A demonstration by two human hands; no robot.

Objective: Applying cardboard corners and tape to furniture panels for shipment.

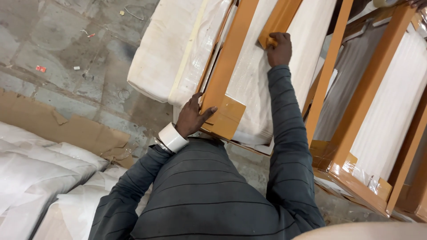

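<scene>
Nearest, the left hand (190, 118) grips the near corner of the wrapped orange frame (229, 66), whose long axis runs away up-right, while the right hand (279, 48) presses closed on a rail farther along it.

frame tops (284, 9) cut off, right fingertips (272, 41) hidden
</scene>
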